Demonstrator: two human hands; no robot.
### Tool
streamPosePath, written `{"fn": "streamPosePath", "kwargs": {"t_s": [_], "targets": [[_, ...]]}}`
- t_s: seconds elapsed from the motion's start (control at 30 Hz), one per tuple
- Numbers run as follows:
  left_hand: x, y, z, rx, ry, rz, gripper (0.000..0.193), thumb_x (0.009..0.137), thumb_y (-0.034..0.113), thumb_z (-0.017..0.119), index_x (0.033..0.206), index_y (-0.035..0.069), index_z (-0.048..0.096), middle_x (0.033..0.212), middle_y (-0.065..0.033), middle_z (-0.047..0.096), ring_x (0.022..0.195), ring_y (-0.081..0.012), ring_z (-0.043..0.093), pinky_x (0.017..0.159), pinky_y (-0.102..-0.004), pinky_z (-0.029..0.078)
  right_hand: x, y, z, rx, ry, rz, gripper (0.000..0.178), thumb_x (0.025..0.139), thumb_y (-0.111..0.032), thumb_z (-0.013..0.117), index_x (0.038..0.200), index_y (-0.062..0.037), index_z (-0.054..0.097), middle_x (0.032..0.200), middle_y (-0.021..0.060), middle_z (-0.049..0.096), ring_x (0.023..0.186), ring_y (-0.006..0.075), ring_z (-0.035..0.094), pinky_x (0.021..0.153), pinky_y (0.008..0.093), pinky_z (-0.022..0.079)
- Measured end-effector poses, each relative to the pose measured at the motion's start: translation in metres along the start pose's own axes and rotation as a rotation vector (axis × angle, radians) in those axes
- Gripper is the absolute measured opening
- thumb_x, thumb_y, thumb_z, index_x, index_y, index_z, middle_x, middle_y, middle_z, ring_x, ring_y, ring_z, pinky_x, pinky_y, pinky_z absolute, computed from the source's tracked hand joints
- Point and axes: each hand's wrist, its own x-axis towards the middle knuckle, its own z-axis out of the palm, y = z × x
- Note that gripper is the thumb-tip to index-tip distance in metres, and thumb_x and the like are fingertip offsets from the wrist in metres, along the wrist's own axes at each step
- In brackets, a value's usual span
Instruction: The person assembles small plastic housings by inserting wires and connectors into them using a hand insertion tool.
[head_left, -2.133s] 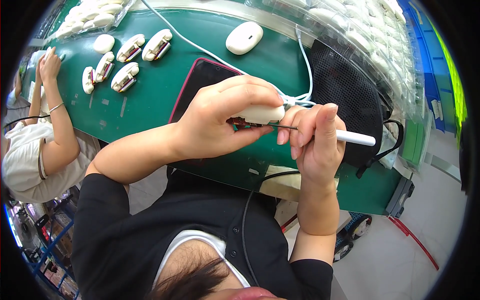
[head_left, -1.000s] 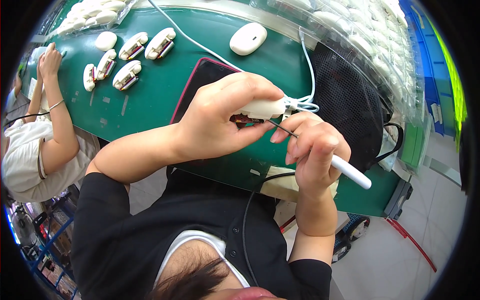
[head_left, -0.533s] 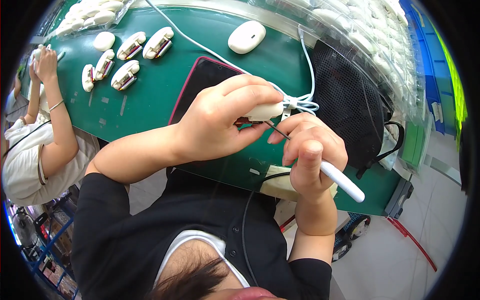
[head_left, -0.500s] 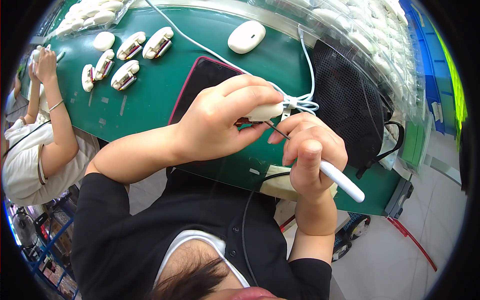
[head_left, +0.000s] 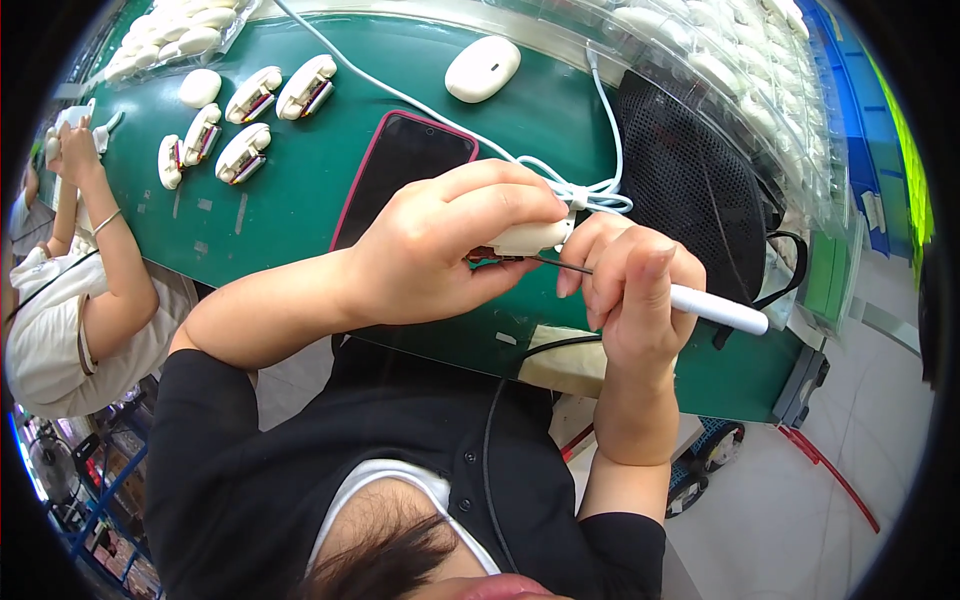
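Note:
My left hand (head_left: 440, 240) is closed around a small rounded white plastic housing (head_left: 530, 237), held above the green bench. Reddish-brown inner parts show along its lower side. In my right hand (head_left: 645, 290) is a white-handled tool (head_left: 722, 309) with a thin dark metal shaft. The shaft runs leftward to the underside of the housing; its tip is hidden there, so I cannot tell what it touches. Behind my left hand lies a dark phone (head_left: 400, 160) with a pink edge. A pale cable (head_left: 590, 200), tied in a bundle, lies just beyond the housing.
Several opened white housings (head_left: 243, 153) and a closed white case (head_left: 483, 69) lie on the green bench (head_left: 290, 215). Right of my hands are a black mesh bag (head_left: 690, 190) and clear trays of white pieces (head_left: 740, 80). A co-worker's arm (head_left: 115, 235) is at the left.
The tool has swung from steeply slanted to nearly level, its handle end moving right and up. My right hand has shifted slightly right. My left hand keeps hold of the housing.

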Motion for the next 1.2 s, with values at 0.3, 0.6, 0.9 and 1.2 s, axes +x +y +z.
{"fn": "streamPosePath", "kwargs": {"t_s": [0.3, 0.6, 0.9, 1.2], "targets": [[-0.0008, -0.0017, -0.0002, -0.047, -0.014, 0.046, 0.053, 0.061, -0.008, 0.077, 0.11, 0.001, 0.06, 0.106, -0.0174, 0.064, 0.095, -0.0284, 0.066, 0.078, -0.0343, 0.055, 0.0021, 0.0004, -0.0023, 0.144, 0.008, 0.117, 0.057, 0.103, -0.029, 0.039, 0.054, -0.0012, 0.05, 0.055, 0.0098, 0.053, 0.048, 0.0114, 0.048, 0.044, 0.0233, 0.034], [-0.0003, -0.0024, -0.0008, -0.055, -0.028, 0.048, 0.053, 0.061, -0.007, 0.078, 0.109, 0.001, 0.06, 0.105, -0.0166, 0.064, 0.095, -0.0276, 0.066, 0.079, -0.0338, 0.055, 0.0049, -0.0015, -0.0043, 0.17, 0.0, 0.187, 0.06, 0.104, -0.031, 0.037, 0.052, -0.0038, 0.047, 0.047, 0.0044, 0.045, 0.048, 0.0132, 0.05, 0.045, 0.0237, 0.035], [-0.0011, -0.0039, 0.0005, -0.059, -0.025, 0.05, 0.052, 0.061, -0.007, 0.078, 0.109, 0.002, 0.059, 0.105, -0.0159, 0.064, 0.094, -0.0276, 0.066, 0.078, -0.0338, 0.054, 0.0058, -0.0002, -0.0051, 0.191, 0.0, 0.214, 0.06, 0.104, -0.031, 0.036, 0.051, -0.0051, 0.045, 0.045, 0.0046, 0.044, 0.047, 0.0145, 0.05, 0.044, 0.024, 0.035], [-0.0014, -0.0036, -0.0002, -0.06, -0.034, 0.046, 0.052, 0.062, -0.007, 0.078, 0.109, 0.002, 0.059, 0.105, -0.0161, 0.064, 0.093, -0.0278, 0.066, 0.077, -0.0338, 0.055, 0.0064, -0.0002, -0.0049, 0.209, 0.004, 0.246, 0.06, 0.104, -0.032, 0.035, 0.051, -0.0054, 0.044, 0.046, 0.0046, 0.044, 0.046, 0.0151, 0.05, 0.045, 0.0248, 0.035]]}}
